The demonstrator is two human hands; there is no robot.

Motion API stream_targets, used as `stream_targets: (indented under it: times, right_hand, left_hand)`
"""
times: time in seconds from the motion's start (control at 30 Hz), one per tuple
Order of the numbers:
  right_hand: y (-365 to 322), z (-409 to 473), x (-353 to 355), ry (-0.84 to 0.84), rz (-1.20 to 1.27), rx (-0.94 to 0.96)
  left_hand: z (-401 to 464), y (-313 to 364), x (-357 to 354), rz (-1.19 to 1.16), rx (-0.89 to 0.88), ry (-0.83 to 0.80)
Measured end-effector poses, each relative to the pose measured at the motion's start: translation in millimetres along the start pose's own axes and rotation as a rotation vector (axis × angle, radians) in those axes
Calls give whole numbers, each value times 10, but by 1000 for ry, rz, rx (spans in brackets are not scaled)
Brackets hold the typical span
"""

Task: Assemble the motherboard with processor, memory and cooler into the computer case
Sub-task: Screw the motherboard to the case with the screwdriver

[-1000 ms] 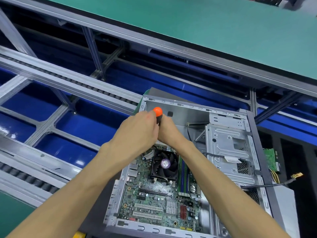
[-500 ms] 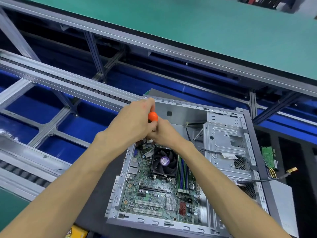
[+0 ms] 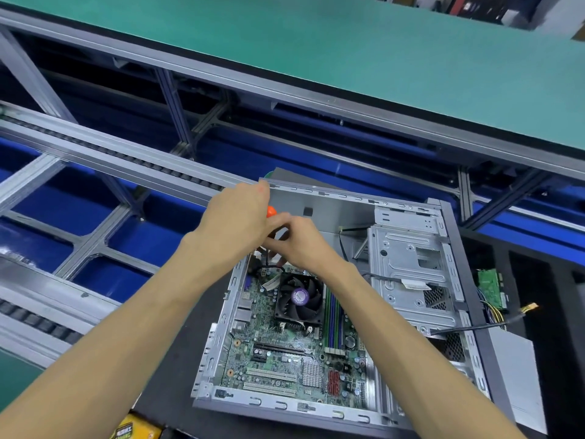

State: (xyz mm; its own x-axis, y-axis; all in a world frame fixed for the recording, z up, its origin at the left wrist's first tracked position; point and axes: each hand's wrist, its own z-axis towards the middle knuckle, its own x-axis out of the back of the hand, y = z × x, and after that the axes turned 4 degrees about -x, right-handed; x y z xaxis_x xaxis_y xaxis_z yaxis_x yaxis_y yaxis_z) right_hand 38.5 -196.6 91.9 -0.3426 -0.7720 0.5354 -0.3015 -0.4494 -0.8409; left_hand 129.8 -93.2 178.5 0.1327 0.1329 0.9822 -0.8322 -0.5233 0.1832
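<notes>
An open grey computer case (image 3: 449, 223) lies on its side on a black mat. Inside it sits the green motherboard (image 3: 278, 362), with a black cooler fan (image 3: 299, 301) and green and blue memory sticks (image 3: 334, 315) on it. Both hands meet above the board's far left corner. My left hand (image 3: 234, 223) wraps the orange-topped screwdriver (image 3: 271, 211) near its top. My right hand (image 3: 300, 242) pinches the screwdriver lower down. The shaft and tip are hidden behind the fingers.
A silver drive cage (image 3: 411, 274) fills the case's right half. A small green circuit board (image 3: 490, 286) with yellow wires lies right of the case. A conveyor rail (image 3: 104, 156) runs on the left, a green table (image 3: 348, 58) lies beyond, and a yellow object (image 3: 136, 430) shows at the bottom edge.
Both hands and the screwdriver have sunk lower toward the board's far left corner. My left hand now covers most of the orange top.
</notes>
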Motion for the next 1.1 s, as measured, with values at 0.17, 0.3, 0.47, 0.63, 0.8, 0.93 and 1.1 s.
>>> stream_targets:
  times: [0.17,0.3,0.47,0.63,0.8,0.93,1.1]
  right_hand:
    - [-9,-45,8,91,4,53]
    - [-13,-113,-42,107,118,40]
    - [-26,-65,-99,95,99,31]
    - [-8,-112,-88,79,197,-42]
    - [52,-103,-82,48,253,-23]
    - [35,-83,-83,65,286,-9]
    - [38,-80,-64,45,278,-45]
  left_hand:
    - [5,-12,112,-154,-216,-212]
    - [-13,-50,118,-140,-230,-226]
    - [44,-38,36,27,-60,-6]
    - [85,-33,86,-75,-260,-195]
    - [45,-18,78,-89,-274,-197]
    - [53,-6,41,129,-99,-15]
    - [92,-44,115,-48,-307,-274]
